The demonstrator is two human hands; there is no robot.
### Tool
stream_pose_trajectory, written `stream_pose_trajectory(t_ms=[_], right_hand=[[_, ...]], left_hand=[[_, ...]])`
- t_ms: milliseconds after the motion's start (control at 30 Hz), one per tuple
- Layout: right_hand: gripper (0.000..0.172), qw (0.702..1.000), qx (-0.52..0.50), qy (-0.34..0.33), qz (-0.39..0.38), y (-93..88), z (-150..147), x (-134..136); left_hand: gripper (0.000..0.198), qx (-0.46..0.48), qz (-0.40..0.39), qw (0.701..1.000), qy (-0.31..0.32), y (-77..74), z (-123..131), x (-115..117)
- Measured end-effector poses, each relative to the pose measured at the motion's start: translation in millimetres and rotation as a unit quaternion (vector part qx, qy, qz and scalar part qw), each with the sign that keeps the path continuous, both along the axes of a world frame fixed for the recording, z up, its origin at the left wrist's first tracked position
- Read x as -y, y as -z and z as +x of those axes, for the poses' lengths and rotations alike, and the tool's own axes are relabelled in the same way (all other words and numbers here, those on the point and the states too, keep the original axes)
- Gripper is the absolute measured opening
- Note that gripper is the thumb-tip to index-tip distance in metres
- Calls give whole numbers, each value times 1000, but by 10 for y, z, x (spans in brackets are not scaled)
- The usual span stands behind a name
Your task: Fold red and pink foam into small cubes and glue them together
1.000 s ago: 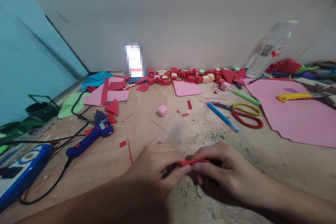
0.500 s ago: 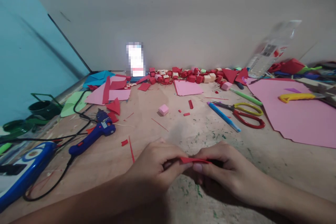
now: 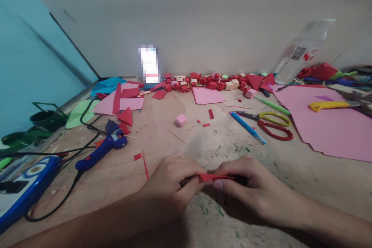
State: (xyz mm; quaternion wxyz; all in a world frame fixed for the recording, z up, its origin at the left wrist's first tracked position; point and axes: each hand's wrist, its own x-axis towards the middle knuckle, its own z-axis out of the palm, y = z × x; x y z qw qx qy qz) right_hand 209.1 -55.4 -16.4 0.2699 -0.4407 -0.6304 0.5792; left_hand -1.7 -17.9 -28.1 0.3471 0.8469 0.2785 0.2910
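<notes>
Between my two hands, low over the table, is a small piece of red paper (image 3: 207,177), seen nearly edge-on and looking folded. My left hand (image 3: 174,180) pinches its left part between thumb and fingers. The thumb and fingers of my right hand (image 3: 247,182) close on its right part, and a thin tip sticks out there. Fingers hide much of the paper. Beyond the hands sits a small pink paper cube (image 3: 180,120), with red paper scraps (image 3: 210,114) to its right.
Scissors (image 3: 274,124) and a blue pen (image 3: 248,128) lie right of centre. A corded blue glue gun (image 3: 101,151) rests at left. Pink sheets (image 3: 331,131) and a yellow cutter (image 3: 328,105) are at right. Along the wall stand small paper cubes (image 3: 212,85), a phone (image 3: 149,64) and a bottle (image 3: 302,54).
The red paper's right tip shows a little more, and its left end is tilted slightly differently. Both hands stay in nearly the same place.
</notes>
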Motion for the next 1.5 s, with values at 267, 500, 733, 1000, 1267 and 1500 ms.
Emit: stream_pose_trajectory(t_ms=[267, 500, 733, 1000, 1267, 1500], right_hand=[[37, 1000, -16, -6, 14, 12, 17, 18], [31, 999, -30, -5, -11, -6, 9, 19], [42, 999, -27, -21, 7, 15, 29, 0], [39, 999, -30, 7, -17, -9, 4, 4], [45, 999, -40, -4, -2, 21, 30, 9], [41, 1000, -22, -5, -2, 0, 25, 1]], left_hand=[[24, 7, 36, 999, 11, 71, -11, -6], [28, 4, 3, 1000, 3, -9, 8, 7], [31, -6, 27, 1000, -3, 0, 8, 31], [24, -19, -12, 1000, -18, -21, -16, 2], [26, 5, 52, 998, -20, -8, -15, 22], [21, 17, 70, 997, -10, 9, -41, 3]])
